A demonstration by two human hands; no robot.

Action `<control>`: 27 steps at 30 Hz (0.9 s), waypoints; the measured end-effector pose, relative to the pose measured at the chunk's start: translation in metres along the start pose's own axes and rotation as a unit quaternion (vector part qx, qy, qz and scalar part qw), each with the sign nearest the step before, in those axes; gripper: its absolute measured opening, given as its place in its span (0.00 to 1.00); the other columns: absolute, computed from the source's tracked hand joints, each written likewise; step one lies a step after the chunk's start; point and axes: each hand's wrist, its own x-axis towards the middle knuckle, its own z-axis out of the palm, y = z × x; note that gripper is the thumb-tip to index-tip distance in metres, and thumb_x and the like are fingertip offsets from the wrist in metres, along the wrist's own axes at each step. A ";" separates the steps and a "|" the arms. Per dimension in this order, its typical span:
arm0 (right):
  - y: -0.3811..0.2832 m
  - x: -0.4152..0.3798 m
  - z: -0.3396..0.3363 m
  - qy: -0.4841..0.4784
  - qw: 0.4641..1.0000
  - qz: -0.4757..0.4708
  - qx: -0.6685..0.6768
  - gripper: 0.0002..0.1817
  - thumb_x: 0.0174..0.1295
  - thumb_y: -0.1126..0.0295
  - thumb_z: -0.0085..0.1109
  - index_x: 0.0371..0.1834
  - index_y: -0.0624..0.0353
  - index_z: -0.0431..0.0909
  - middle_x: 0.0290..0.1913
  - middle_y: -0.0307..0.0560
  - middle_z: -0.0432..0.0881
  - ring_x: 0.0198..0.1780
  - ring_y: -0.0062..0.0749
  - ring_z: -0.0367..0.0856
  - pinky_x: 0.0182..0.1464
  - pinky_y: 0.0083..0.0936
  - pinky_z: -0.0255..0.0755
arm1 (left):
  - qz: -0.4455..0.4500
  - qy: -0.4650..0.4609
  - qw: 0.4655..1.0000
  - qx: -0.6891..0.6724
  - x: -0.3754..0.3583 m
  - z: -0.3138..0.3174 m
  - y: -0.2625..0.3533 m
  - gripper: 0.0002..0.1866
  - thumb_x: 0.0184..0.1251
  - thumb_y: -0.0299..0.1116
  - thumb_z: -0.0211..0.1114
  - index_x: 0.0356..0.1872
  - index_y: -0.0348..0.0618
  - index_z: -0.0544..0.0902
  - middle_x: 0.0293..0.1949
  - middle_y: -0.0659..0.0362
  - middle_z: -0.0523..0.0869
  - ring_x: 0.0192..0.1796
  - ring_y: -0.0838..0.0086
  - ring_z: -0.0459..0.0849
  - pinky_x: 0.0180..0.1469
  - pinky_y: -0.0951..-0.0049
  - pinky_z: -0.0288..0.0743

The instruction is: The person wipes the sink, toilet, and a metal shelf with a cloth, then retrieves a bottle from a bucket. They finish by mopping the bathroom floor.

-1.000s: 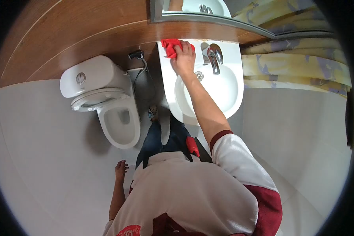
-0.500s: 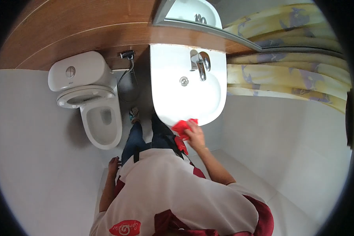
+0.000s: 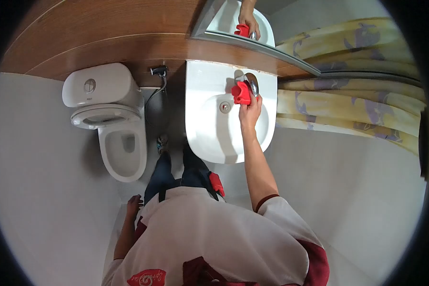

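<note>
In the head view my right hand reaches over the white sink, closed on a red cloth. The cloth is bunched against the chrome faucet and hides part of it. Close to the hand lies the round drain in the basin. My left hand hangs at my side with loosely bent fingers and holds nothing. A second red cloth hangs at my hip.
A white toilet with its lid raised stands on the left. Between it and the sink hangs a spray hose. The mirror frame juts above the sink, and a yellow patterned curtain hangs at the right.
My right hand has moved from the sink's front edge forward to the faucet, carrying the red cloth. My left hand still hangs at my side.
</note>
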 end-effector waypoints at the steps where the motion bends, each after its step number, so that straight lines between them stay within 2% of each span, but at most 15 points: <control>1: -0.002 -0.010 -0.001 0.008 1.000 -0.014 0.002 0.25 0.57 0.78 0.60 0.60 0.52 0.80 0.61 0.62 0.73 0.63 0.57 0.74 0.65 0.41 0.69 | 0.018 -0.009 1.000 0.020 0.006 -0.002 -0.012 0.24 0.71 0.52 0.58 0.51 0.41 0.83 0.36 0.56 0.88 0.31 0.71 0.85 0.30 0.68 0.72; 3: -0.005 -0.030 -0.013 0.030 0.998 -0.055 0.007 0.25 0.58 0.79 0.60 0.61 0.52 0.79 0.63 0.60 0.73 0.64 0.55 0.73 0.65 0.40 0.70 | 0.036 -0.020 0.998 0.040 0.014 0.003 -0.014 0.25 0.71 0.52 0.58 0.51 0.39 0.83 0.36 0.55 0.88 0.32 0.70 0.86 0.31 0.67 0.73; 7: 0.019 -0.061 -0.067 -0.077 0.996 -0.052 0.016 0.24 0.58 0.80 0.60 0.60 0.51 0.81 0.60 0.59 0.76 0.62 0.52 0.77 0.63 0.37 0.73 | 0.014 -0.027 0.998 0.052 0.004 0.005 0.005 0.25 0.70 0.52 0.59 0.51 0.38 0.83 0.36 0.54 0.89 0.34 0.69 0.87 0.33 0.67 0.75; 8: 0.021 -0.047 -0.079 -0.038 0.995 -0.042 0.087 0.23 0.58 0.80 0.60 0.58 0.52 0.81 0.60 0.58 0.77 0.62 0.50 0.77 0.61 0.37 0.74 | 0.011 -0.025 0.998 0.050 0.005 0.010 0.012 0.25 0.70 0.52 0.59 0.52 0.38 0.83 0.36 0.54 0.89 0.35 0.68 0.87 0.33 0.67 0.75; 10: 0.024 -0.009 -0.102 0.039 0.993 -0.059 0.090 0.19 0.59 0.80 0.60 0.54 0.55 0.82 0.61 0.57 0.76 0.61 0.46 0.78 0.57 0.37 0.79 | 0.011 -0.017 0.999 0.038 0.010 0.011 0.024 0.25 0.70 0.52 0.59 0.51 0.38 0.83 0.36 0.54 0.89 0.34 0.69 0.87 0.32 0.67 0.75; 13: -0.016 0.062 -0.084 -0.109 0.984 -0.140 0.018 0.25 0.55 0.78 0.59 0.59 0.54 0.80 0.62 0.57 0.75 0.61 0.54 0.76 0.66 0.38 0.70 | 0.006 -0.012 0.999 0.050 0.017 0.006 0.044 0.25 0.71 0.53 0.58 0.50 0.39 0.83 0.36 0.55 0.88 0.33 0.72 0.86 0.31 0.69 0.74; 14: -0.020 0.073 -0.060 -0.180 0.977 -0.111 0.013 0.25 0.54 0.78 0.58 0.59 0.55 0.79 0.62 0.58 0.74 0.62 0.55 0.76 0.66 0.39 0.69 | 0.007 -0.010 0.998 0.057 0.022 0.004 0.052 0.25 0.71 0.53 0.58 0.50 0.40 0.83 0.37 0.55 0.88 0.33 0.72 0.86 0.31 0.70 0.74; 15: -0.017 0.088 -0.041 -0.211 0.972 -0.094 -0.053 0.24 0.55 0.73 0.59 0.58 0.54 0.80 0.61 0.60 0.75 0.62 0.55 0.75 0.65 0.38 0.70 | 0.007 -0.006 0.998 0.062 0.025 0.003 0.058 0.25 0.71 0.53 0.58 0.50 0.40 0.83 0.37 0.56 0.88 0.33 0.72 0.85 0.31 0.70 0.73; 16: 0.014 0.112 -0.014 -0.186 0.967 -0.144 -0.094 0.22 0.56 0.68 0.60 0.56 0.53 0.81 0.58 0.61 0.77 0.59 0.55 0.78 0.61 0.39 0.73 | 0.025 -0.001 0.998 0.061 0.024 0.001 0.067 0.24 0.71 0.53 0.58 0.50 0.40 0.83 0.37 0.55 0.88 0.35 0.73 0.86 0.32 0.71 0.74; 18: -0.016 0.138 -0.006 -0.283 0.950 -0.024 -0.129 0.20 0.57 0.66 0.58 0.55 0.53 0.81 0.58 0.63 0.77 0.58 0.58 0.78 0.61 0.43 0.73 | 0.043 -0.003 0.998 0.056 0.019 -0.002 0.084 0.25 0.71 0.53 0.58 0.50 0.40 0.83 0.37 0.55 0.88 0.36 0.72 0.86 0.33 0.71 0.74; 20: -0.033 0.131 -0.011 -0.278 0.948 0.003 -0.152 0.20 0.57 0.65 0.58 0.54 0.55 0.81 0.58 0.64 0.78 0.56 0.60 0.79 0.59 0.45 0.74 | 0.058 -0.010 0.995 0.077 0.026 -0.003 0.086 0.26 0.72 0.54 0.57 0.51 0.39 0.83 0.38 0.54 0.88 0.36 0.72 0.86 0.35 0.71 0.74; 23: -0.024 0.067 -0.029 -0.092 0.971 -0.175 -0.137 0.20 0.53 0.70 0.66 0.52 0.57 0.81 0.60 0.62 0.76 0.53 0.59 0.80 0.56 0.47 0.76 | 0.051 -0.016 0.997 0.062 0.034 -0.001 0.071 0.26 0.72 0.55 0.56 0.50 0.40 0.83 0.39 0.55 0.88 0.37 0.72 0.86 0.35 0.71 0.75; 24: -0.026 0.038 -0.044 -0.082 0.976 -0.182 -0.093 0.20 0.51 0.71 0.69 0.50 0.56 0.82 0.62 0.61 0.75 0.57 0.59 0.78 0.59 0.45 0.75 | 0.048 -0.004 0.997 0.056 0.023 0.003 0.069 0.26 0.72 0.54 0.55 0.49 0.40 0.84 0.38 0.55 0.88 0.36 0.72 0.86 0.34 0.71 0.75; 26: -0.002 -0.009 -0.078 -0.189 0.982 -0.015 0.003 0.23 0.49 0.71 0.70 0.52 0.49 0.84 0.66 0.59 0.73 0.67 0.59 0.72 0.68 0.39 0.69 | 0.009 -0.012 1.000 0.027 0.022 0.008 0.052 0.25 0.71 0.53 0.57 0.48 0.39 0.84 0.36 0.55 0.87 0.35 0.72 0.85 0.33 0.70 0.75; 27: 0.007 -0.009 -0.092 -0.162 0.986 -0.033 -0.010 0.23 0.49 0.72 0.69 0.53 0.48 0.84 0.66 0.60 0.72 0.68 0.59 0.71 0.69 0.39 0.69 | -0.010 -0.014 1.000 0.019 0.017 0.012 0.047 0.24 0.71 0.52 0.58 0.48 0.38 0.84 0.36 0.55 0.87 0.35 0.72 0.85 0.33 0.70 0.76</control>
